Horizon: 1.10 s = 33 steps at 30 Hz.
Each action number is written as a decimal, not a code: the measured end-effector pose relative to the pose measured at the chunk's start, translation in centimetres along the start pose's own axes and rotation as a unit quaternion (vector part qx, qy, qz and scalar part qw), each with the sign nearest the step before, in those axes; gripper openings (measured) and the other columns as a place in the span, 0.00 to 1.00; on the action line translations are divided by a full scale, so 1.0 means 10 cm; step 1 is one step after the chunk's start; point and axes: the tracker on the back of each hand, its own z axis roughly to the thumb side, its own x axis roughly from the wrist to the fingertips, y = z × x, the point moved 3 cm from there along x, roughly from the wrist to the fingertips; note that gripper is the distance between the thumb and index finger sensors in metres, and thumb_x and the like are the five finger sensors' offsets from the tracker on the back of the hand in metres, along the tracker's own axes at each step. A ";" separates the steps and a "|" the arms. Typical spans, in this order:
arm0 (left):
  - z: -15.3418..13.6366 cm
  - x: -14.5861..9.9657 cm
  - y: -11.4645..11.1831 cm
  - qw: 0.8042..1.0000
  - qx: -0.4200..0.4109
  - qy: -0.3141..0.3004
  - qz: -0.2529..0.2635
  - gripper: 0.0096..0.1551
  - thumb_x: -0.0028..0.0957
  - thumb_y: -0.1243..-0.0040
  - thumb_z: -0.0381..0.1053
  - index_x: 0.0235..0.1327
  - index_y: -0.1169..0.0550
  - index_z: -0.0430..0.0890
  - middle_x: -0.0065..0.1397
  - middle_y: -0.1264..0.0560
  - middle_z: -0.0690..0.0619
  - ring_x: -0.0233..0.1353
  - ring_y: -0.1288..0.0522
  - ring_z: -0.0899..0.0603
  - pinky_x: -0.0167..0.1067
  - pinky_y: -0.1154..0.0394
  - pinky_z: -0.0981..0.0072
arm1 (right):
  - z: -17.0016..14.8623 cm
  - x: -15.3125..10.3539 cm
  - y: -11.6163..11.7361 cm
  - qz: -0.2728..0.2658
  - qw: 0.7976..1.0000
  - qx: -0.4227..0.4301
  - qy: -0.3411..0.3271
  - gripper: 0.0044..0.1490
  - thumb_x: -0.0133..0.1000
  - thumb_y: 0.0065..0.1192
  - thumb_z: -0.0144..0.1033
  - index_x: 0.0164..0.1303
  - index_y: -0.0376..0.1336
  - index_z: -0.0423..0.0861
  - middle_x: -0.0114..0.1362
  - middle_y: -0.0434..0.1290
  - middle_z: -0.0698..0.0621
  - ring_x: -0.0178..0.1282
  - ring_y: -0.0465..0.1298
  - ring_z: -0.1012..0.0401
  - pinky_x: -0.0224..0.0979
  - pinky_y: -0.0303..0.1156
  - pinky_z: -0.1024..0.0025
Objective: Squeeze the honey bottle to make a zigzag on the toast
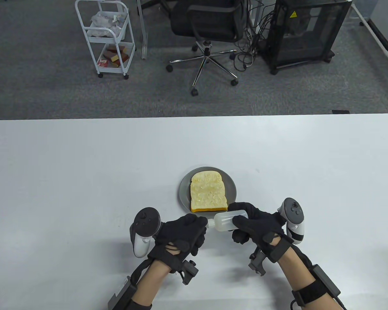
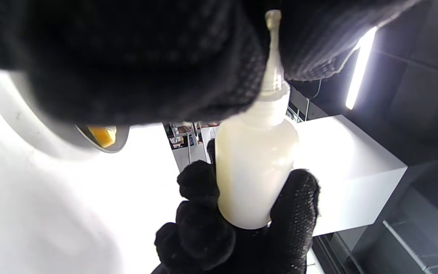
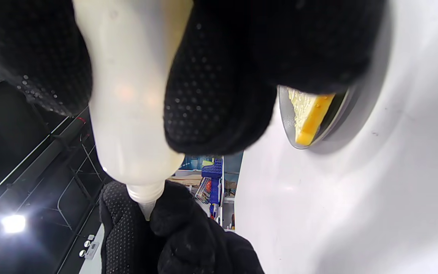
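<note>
The right hand (image 1: 258,226) holds the bottle (image 1: 229,220) on its side, just by the toast (image 1: 208,191). The left hand (image 1: 181,234) pinches its tip. The bottle looks soft, light and smooth, so hold it around the middle.

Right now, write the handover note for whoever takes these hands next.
Right hand grips the honey bottle by its body, held sideways, nozzle pointing left.
Left hand pinches the nozzle tip, apparently working the cap.
Toast lies on the grey plate, just beyond the bottle.
Done: bottle picked up. No honey line shows on the toast.
Left: free the nozzle, aim over the toast, squeeze a zigzag.
</note>
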 end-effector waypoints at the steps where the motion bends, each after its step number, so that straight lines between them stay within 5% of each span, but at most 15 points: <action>1: 0.00 -0.01 0.01 1.000 0.000 -0.003 0.004 0.27 0.58 0.38 0.64 0.44 0.16 0.40 0.33 0.12 0.46 0.21 0.13 0.50 0.35 0.18 0.51 | 0.01 0.00 0.00 0.003 1.000 -0.007 0.001 0.49 0.53 0.75 0.60 0.71 0.63 0.37 0.58 0.80 0.39 0.37 0.87 0.57 0.38 0.84 0.65; 6: 0.07 -0.05 0.09 0.996 0.029 -0.035 0.071 0.27 0.57 0.37 0.64 0.46 0.17 0.40 0.36 0.13 0.43 0.25 0.13 0.48 0.37 0.19 0.49 | 0.11 0.00 0.11 0.067 0.988 -0.137 0.001 0.49 0.53 0.77 0.58 0.73 0.63 0.38 0.64 0.78 0.38 0.49 0.85 0.48 0.50 0.81 0.50; 10: 0.18 -0.05 0.08 0.988 0.127 -0.058 0.062 0.26 0.57 0.35 0.63 0.47 0.17 0.40 0.36 0.13 0.43 0.25 0.13 0.48 0.37 0.18 0.49 | 0.22 -0.01 0.39 0.109 0.932 -0.344 -0.028 0.50 0.51 0.77 0.60 0.74 0.64 0.39 0.66 0.80 0.42 0.56 0.84 0.47 0.58 0.76 0.40; 23: 0.48 -0.10 -0.22 0.950 0.281 -0.132 0.003 0.26 0.56 0.32 0.63 0.49 0.17 0.41 0.40 0.13 0.41 0.29 0.12 0.44 0.41 0.20 0.45 | 0.33 -0.06 0.69 0.088 0.877 -0.468 -0.065 0.51 0.49 0.75 0.66 0.70 0.67 0.41 0.65 0.80 0.41 0.57 0.82 0.45 0.58 0.76 0.38; 26: 0.54 -0.16 -0.22 0.942 0.307 -0.133 0.018 0.32 0.56 0.36 0.66 0.56 0.20 0.40 0.47 0.14 0.38 0.35 0.12 0.40 0.43 0.21 0.42 | 0.46 -0.08 0.57 0.045 0.862 -0.499 -0.077 0.51 0.48 0.76 0.67 0.70 0.68 0.43 0.68 0.78 0.40 0.59 0.81 0.44 0.58 0.77 0.39; 30: 0.67 -0.23 -0.05 0.914 0.373 -0.144 0.077 0.35 0.57 0.37 0.68 0.59 0.21 0.40 0.51 0.15 0.36 0.39 0.12 0.38 0.43 0.22 0.42 | 0.73 -0.13 0.17 -0.071 0.870 -0.479 -0.093 0.51 0.49 0.76 0.66 0.73 0.67 0.44 0.69 0.75 0.39 0.61 0.78 0.43 0.58 0.76 0.41; 33: 0.67 -0.23 0.10 0.887 0.431 -0.130 0.109 0.36 0.57 0.38 0.69 0.60 0.21 0.40 0.53 0.15 0.36 0.41 0.13 0.37 0.44 0.22 0.42 | 0.86 -0.10 -0.14 -0.144 0.845 -0.506 -0.095 0.51 0.48 0.76 0.66 0.73 0.66 0.43 0.68 0.76 0.40 0.59 0.79 0.44 0.58 0.76 0.43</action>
